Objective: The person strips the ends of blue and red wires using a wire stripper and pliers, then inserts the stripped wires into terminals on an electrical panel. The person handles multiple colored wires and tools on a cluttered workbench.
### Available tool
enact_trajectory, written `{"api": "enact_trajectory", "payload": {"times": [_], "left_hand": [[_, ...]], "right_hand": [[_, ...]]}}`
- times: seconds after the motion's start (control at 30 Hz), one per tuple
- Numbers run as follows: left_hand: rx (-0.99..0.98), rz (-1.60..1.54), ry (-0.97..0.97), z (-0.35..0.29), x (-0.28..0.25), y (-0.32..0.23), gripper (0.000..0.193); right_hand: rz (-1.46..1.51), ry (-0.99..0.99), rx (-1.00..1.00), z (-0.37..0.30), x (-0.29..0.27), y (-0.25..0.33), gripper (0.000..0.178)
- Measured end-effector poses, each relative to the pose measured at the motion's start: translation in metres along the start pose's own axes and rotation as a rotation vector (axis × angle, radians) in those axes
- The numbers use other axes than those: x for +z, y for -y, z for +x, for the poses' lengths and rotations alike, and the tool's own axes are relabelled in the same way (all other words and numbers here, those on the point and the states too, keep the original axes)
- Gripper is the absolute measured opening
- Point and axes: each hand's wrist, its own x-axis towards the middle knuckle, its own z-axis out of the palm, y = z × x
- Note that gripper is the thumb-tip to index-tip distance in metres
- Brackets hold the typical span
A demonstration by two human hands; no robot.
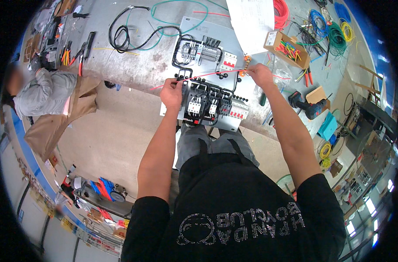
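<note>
A thin red wire [216,73] is stretched across a grey metal mounting plate [198,27]. My left hand [171,94] pinches it near its left end, which sticks out past my fingers. My right hand [259,75] closes on the wire at the other side, and its tail runs on to the right. Against the right fingertips is a small orange-and-dark item [247,61] whose kind I cannot make out. Below the wire, contactors [193,107] and a row of breakers [238,113] sit on the plate. Farther up are a terminal strip [204,53] and another breaker [229,61].
A box of coloured wire pieces [290,51], a cordless drill [310,107] and wire coils [337,38] lie to the right. Paper sheets [252,24] lie at the far side. Black cable [120,38] and pliers [82,59] are on the left, near a seated co-worker [50,91].
</note>
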Motion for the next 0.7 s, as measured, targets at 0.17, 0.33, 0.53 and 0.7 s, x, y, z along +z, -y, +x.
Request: {"api": "enact_trajectory", "payload": {"times": [0.17,0.33,0.53,0.7], "left_hand": [[0.015,0.036,-0.028,0.000,0.003,0.002,0.026],[0.032,0.037,-0.038,-0.001,0.004,0.001,0.027],[0.020,0.102,-0.044,0.001,0.005,0.003,0.032],[0.015,0.103,-0.037,0.000,0.004,-0.002,0.035]], "right_hand": [[-0.060,0.002,-0.001,0.005,0.002,-0.012,0.023],[-0.032,-0.011,0.017,0.006,0.006,-0.016,0.023],[-0.038,-0.002,0.026,0.006,0.003,-0.012,0.022],[-0.034,-0.018,0.015,0.006,0.007,-0.016,0.023]]}}
